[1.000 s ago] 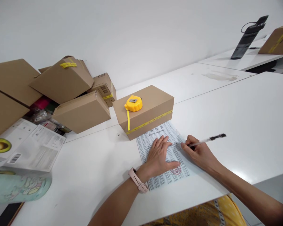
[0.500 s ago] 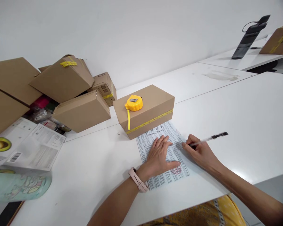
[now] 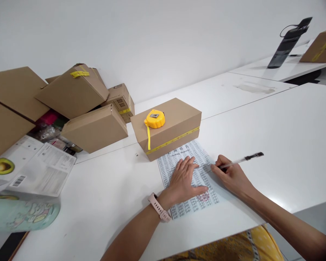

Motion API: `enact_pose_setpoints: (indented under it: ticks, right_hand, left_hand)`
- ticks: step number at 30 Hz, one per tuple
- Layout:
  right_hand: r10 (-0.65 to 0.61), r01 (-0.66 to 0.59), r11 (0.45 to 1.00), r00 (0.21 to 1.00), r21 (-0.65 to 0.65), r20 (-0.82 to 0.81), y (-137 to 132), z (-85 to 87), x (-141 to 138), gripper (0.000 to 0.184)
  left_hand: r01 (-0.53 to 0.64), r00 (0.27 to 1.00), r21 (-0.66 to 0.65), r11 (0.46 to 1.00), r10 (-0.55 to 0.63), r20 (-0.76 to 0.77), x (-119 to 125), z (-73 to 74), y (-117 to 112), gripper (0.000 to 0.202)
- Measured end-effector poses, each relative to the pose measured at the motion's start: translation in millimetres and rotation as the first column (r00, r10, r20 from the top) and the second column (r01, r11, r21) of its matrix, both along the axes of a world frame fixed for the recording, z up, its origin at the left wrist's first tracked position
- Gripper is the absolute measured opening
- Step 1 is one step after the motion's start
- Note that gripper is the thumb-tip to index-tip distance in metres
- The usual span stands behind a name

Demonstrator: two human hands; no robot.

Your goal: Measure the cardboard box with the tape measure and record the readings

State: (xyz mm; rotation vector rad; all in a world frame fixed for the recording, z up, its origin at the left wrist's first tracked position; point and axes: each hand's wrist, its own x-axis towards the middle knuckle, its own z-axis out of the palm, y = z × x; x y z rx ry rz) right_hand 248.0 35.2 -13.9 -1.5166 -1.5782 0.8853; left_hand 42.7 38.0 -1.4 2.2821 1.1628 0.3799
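A printed sheet of paper headed "Testing Report" lies on the white table, with rows of dark marks and a red round stamp. My left hand, a pink band on its wrist, rests flat on the sheet with the fingers spread. At the sheet's right side, my right hand is closed round a pen; the fingers hide its tip. Just beyond the paper stands a taped cardboard box, and a yellow tape measure sits on top with a short length of blade hanging over the edge.
Several cardboard boxes are piled at the back left. Nearer are a white carton with an avocado picture and a pale green bottle. A dark water bottle and another taped box stand at the far right.
The view has shifted very slightly. Both hands, the pen and the paper stay almost exactly where they were.
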Motion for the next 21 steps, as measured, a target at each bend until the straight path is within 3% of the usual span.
enact_pose_setpoints:
  ticks: [21]
  right_hand:
    - [-0.025, 0.025, 1.0, 0.999, 0.0, 0.027, 0.3, -0.1, 0.2, 0.028]
  left_hand:
    - [-0.005, 1.0, 0.014, 1.0, 0.005, -0.005, 0.5, 0.3, -1.0, 0.07]
